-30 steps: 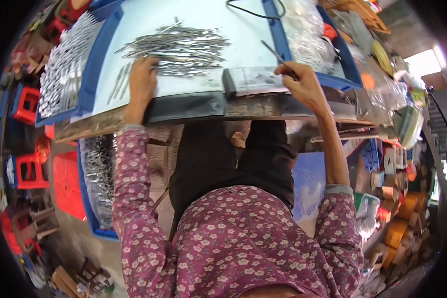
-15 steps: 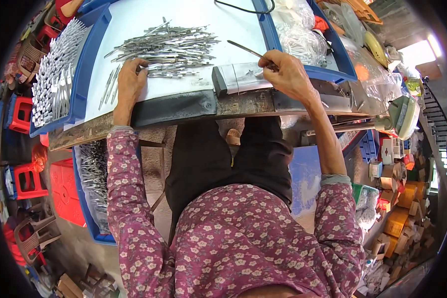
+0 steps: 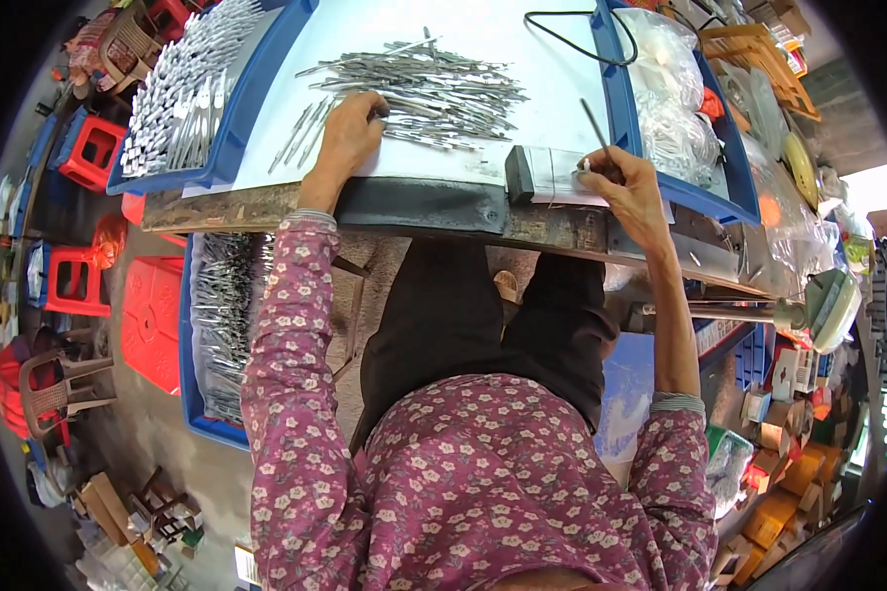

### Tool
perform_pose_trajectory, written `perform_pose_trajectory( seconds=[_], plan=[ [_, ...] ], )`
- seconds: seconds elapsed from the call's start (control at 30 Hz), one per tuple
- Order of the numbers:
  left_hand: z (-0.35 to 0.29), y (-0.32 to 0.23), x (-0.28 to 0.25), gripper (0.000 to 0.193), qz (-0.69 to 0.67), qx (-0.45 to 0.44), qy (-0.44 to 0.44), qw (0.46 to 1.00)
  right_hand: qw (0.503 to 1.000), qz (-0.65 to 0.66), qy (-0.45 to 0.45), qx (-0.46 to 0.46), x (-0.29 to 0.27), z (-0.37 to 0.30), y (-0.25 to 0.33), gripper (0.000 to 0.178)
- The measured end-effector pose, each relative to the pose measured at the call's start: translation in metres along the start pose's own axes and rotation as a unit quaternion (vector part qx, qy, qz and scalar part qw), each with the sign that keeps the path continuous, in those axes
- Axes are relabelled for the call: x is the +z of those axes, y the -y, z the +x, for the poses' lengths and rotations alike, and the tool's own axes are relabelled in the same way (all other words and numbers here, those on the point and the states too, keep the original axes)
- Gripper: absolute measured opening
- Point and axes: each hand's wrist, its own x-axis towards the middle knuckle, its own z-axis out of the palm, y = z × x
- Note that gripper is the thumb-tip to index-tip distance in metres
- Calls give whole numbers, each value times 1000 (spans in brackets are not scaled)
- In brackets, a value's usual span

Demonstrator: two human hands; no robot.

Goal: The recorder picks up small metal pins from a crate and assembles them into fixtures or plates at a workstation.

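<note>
My right hand [image 3: 626,192] is closed around a slim dark rod-shaped tool [image 3: 593,123], which points up and away from the fingers. That hand is at the right end of a small pale block [image 3: 560,169] with a dark end piece and a thin band round it. A heap of thin grey metal pieces [image 3: 434,89] lies on the white tabletop [image 3: 296,49]. At the heap's near left edge, my left hand [image 3: 350,138] has its fingers curled together. Whatever they may hold is hidden. Several metal pieces [image 3: 304,133] lie apart, left of that hand.
On the left, a blue tray [image 3: 246,98] holds many white-ended pieces [image 3: 182,94]. Clear plastic bags [image 3: 665,98] fill another blue tray [image 3: 739,182] on the right. A black cable loop [image 3: 567,49] lies behind. Below the table's left side stands a blue bin [image 3: 195,384] of metal pieces.
The view has shifted, so the table sits farther right in it. My right hand has turned the tool from a leftward slant to more upright, closer to the block. My left hand remains by the heap.
</note>
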Motion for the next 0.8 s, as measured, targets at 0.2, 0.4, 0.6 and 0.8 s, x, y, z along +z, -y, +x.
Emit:
perform_pose_trajectory(
  seconds=[0.2, 0.4, 0.6, 0.8],
  plan=[
    [-3, -6, -12, 17, -36, -30, 67, 997, 999, 9, -38, -33, -5, -5, 3, 13],
    [-8, -2, -6, 13, -11, -5, 38, 999, 996, 60, -68, -17, -3, -10, 4, 15],
    [-10, -11, -8, 8, 47, 48, -53, 996, 995, 82, -59, 0, -1, -15, 1, 19],
    [-15, -48, -25, 7, -45, 40, -85, 995, 998, 21, -62, 3, 3, -21, 7, 23]
  ],
)
